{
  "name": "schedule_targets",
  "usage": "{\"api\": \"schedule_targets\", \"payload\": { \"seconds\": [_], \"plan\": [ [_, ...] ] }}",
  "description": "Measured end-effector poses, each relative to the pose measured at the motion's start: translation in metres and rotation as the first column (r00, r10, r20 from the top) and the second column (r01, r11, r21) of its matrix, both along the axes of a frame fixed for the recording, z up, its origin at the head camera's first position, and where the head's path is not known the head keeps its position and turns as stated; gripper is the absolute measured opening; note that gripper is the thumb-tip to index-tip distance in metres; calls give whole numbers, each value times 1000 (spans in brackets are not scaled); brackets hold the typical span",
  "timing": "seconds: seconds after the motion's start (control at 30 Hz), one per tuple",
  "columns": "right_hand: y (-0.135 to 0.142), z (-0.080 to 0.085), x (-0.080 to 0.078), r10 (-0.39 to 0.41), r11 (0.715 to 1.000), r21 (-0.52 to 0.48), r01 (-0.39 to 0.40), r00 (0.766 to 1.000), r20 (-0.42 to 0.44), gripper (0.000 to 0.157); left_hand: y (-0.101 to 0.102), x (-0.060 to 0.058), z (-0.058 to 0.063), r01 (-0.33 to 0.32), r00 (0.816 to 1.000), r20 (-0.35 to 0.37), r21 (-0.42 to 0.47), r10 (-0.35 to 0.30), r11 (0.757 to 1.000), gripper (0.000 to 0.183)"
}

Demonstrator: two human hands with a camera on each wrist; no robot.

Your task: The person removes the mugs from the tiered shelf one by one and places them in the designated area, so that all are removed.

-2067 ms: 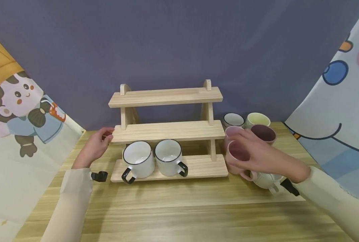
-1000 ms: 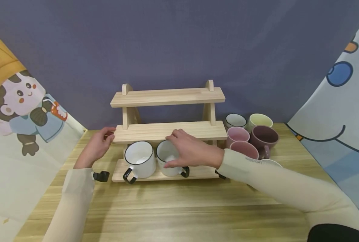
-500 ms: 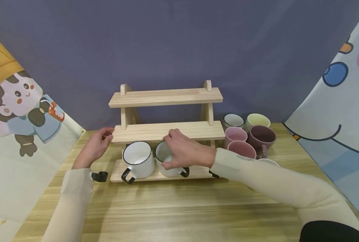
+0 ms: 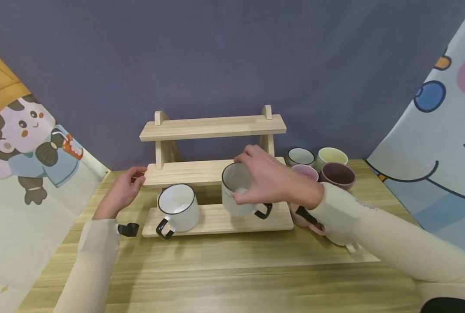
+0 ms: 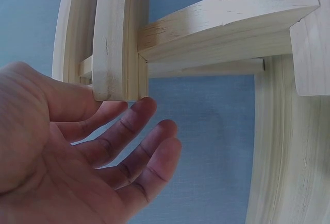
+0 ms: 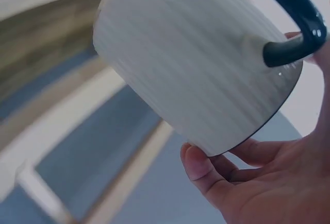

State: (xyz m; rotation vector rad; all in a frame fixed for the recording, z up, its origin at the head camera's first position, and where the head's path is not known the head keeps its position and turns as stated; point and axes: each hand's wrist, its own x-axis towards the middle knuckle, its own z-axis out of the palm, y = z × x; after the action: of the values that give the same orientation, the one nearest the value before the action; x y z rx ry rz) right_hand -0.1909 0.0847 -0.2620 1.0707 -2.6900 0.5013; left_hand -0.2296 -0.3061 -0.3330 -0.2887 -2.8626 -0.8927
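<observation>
My right hand [image 4: 273, 180] grips a white enamel mug [image 4: 231, 201] with a black rim and black handle, thumb and fingers at its rim. The mug is held over the right half of the bottom shelf, its handle pointing right. In the right wrist view this mug [image 6: 191, 64] appears from the side, fingertips against its rim. At the left, my left hand [image 4: 123, 191] pinches the end of the middle shelf of a three-tier wooden rack [image 4: 212, 128]; the left wrist view shows the thumb and fingertips at the board end [image 5: 118, 80]. A matching white mug [image 4: 185, 216] stands on the bottom shelf's left part.
Right of the rack, several mugs stand close together: a black-rimmed white mug [image 4: 300, 156], a yellow mug [image 4: 332, 155], a dark purple mug [image 4: 337, 174] and a pink mug [image 4: 307, 171]. My right forearm partly covers others. A dark cloth wall [image 4: 216, 56] rises behind the wooden table [image 4: 201, 274].
My right hand came over from the pink mugs, took hold of the right-hand white mug, and has raised it and moved it right along the rack. My left hand stays at the shelf end.
</observation>
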Motion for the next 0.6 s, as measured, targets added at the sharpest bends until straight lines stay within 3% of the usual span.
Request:
{"api": "schedule_targets", "payload": {
  "seconds": [0.23, 0.4, 0.6],
  "plan": [
    [60, 27, 4, -183, 982, -57, 180, 981, -57, 65, 0, -1, -1, 1, 1000, -2, -6, -1, 1000, 36],
    [103, 40, 7, -343, 939, -31, 343, 939, -21, 68, 1, 1, 1, 3, 1000, 8, 1, -3, 1000, 36],
    [154, 39, 0, -462, 887, 4, 462, 887, 0, 75, 0, 2, 2, 12, 1000, -2, -3, -12, 1000, 36]
  ]
}}
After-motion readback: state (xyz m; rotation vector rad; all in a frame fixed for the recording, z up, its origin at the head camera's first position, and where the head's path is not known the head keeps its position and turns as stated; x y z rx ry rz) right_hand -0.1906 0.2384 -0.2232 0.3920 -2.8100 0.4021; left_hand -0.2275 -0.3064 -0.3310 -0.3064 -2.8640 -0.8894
